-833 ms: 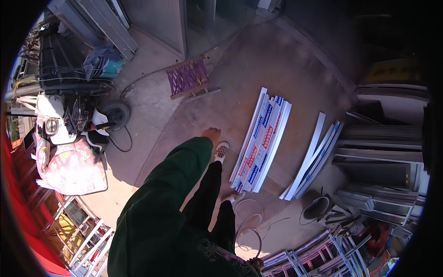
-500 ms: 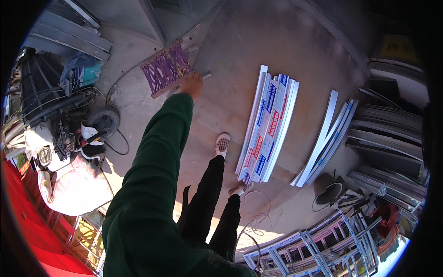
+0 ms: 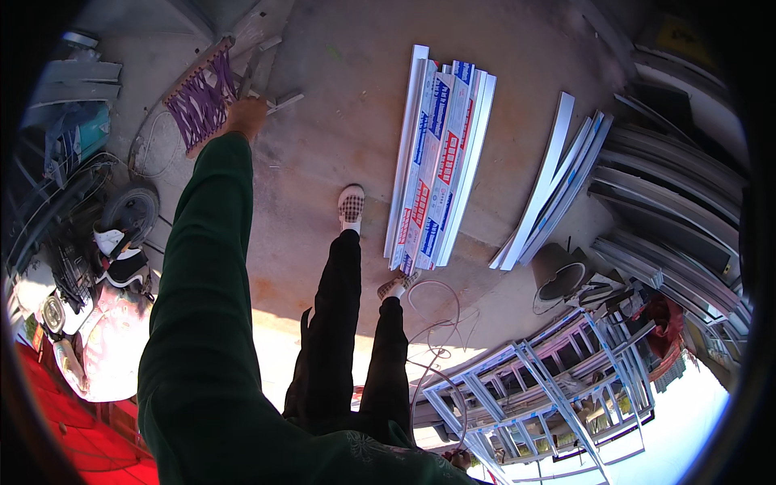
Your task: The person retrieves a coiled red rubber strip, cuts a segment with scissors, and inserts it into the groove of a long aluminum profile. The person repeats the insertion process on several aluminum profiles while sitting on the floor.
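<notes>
Far left, a scooter stands with its front wheel (image 3: pixel 131 212) turned outward, a pink floral cover (image 3: pixel 117 343) draped over it; above is a teal bucket (image 3: pixel 94 129). Next comes a low wooden-framed stool (image 3: pixel 196 103), its seat laced with purple cord, on the concrete floor (image 3: pixel 311 121) at upper left.

The wearer's left hand (image 3: pixel 245 118), in a green sleeve (image 3: pixel 206 242), reaches out to the stool's near edge and overlaps its rail; the back of the hand hides the fingers, so I cannot tell whether they grip. The step in hand looks like taking hold of the stool. Shifting it from here would call for fingers well around the rail and a steady pull, since the arm is stretched far out.

At centre, two checked shoes (image 3: pixel 351 203) stand beside a bundle of white profiles (image 3: pixel 436 166) in printed film. Low down, the right hand (image 3: pixel 461 460) barely shows at the lower edge; whether it holds anything, I cannot tell.

Farther right lie loose white strips (image 3: pixel 543 190), a dark bucket (image 3: pixel 558 275) tipped over and stacked metal frames (image 3: pixel 550 380).
</notes>
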Action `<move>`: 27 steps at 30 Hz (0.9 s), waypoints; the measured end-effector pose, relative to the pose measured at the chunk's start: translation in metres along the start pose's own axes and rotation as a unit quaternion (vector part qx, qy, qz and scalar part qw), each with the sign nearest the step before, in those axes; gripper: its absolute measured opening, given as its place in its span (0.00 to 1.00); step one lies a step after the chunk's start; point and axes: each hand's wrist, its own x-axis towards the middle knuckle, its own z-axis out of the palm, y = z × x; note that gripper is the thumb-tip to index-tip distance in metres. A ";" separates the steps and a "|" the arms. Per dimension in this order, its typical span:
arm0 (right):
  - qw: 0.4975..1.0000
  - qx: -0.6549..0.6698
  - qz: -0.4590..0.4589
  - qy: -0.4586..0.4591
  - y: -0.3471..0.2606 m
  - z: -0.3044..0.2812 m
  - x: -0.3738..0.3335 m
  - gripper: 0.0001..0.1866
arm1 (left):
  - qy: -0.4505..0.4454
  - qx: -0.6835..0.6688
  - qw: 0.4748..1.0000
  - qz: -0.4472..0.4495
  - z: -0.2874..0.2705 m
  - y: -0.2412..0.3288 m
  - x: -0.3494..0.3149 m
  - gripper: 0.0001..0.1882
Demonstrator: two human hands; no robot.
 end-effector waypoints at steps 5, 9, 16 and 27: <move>0.999 -0.014 -0.024 0.016 -0.020 -0.051 0.041 0.08 | -0.113 0.029 0.985 0.130 0.034 -0.006 -0.114 0.08; 0.975 0.069 -0.056 0.202 -0.100 -0.133 0.117 0.08 | -0.283 -0.023 0.950 0.127 0.073 0.026 -0.238 0.11; 0.794 0.161 -0.560 0.171 -0.432 -0.134 0.195 0.07 | -0.395 -0.212 0.893 -0.023 0.137 0.145 -0.497 0.14; 0.780 0.042 -0.519 -0.348 -0.330 0.268 0.087 0.13 | -0.481 -0.464 0.707 -0.232 0.226 0.459 -0.685 0.17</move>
